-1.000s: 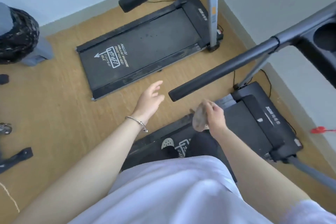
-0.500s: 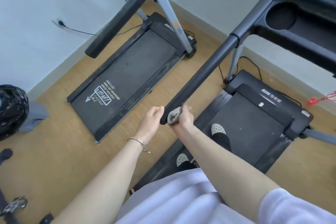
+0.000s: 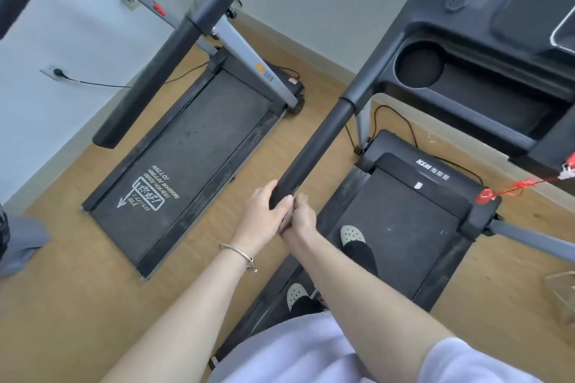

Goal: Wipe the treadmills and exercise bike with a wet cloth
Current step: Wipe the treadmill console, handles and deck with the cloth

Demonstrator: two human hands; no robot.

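I stand on the belt of the near treadmill (image 3: 401, 227). Its black foam left handrail (image 3: 317, 146) slants down from the console toward me. My left hand (image 3: 264, 221), with a bracelet on the wrist, wraps the rail's lower end. My right hand (image 3: 300, 219) presses against the same end from the right, fingers closed; the cloth it held is almost wholly hidden, only a sliver (image 3: 300, 196) shows above the fingers. A second treadmill (image 3: 193, 146) lies to the left, its belt printed with white text.
The near treadmill's console (image 3: 485, 50) with a cup holder looms at the upper right. A red safety cord (image 3: 516, 186) hangs there. The second treadmill's handrail (image 3: 149, 84) crosses the upper left. Power cables run along the wall. A grey base (image 3: 21, 242) stands at the left edge.
The view has tilted up toward the consoles. My right hand brought the cloth from belt height up to the handrail's end, and my left hand closed around that end.
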